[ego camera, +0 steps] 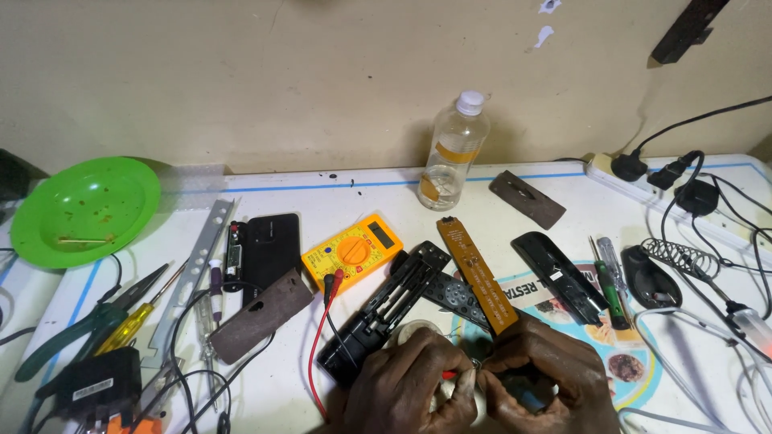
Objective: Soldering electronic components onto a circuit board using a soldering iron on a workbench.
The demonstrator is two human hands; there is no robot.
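Head view shows the left hand [410, 386] and the right hand [543, 378] pressed close together at the near edge of the table [338, 197]. The left hand pinches a thin red-tipped tool [448, 374]; the right hand curls around a small part that its fingers mostly hide, so I cannot tell what it is. Just beyond the knuckles lie an open black remote casing [386, 309], a grey rubber keypad [454, 293] and a long orange circuit board [477, 273]. Farther out sit a yellow multimeter [351, 251] with red and black leads, a second black remote shell [560, 276], and a clear plastic bottle [453, 153] by the wall. Working well here seems to mean bracing both wrists on the table and keeping the tool tip steady.
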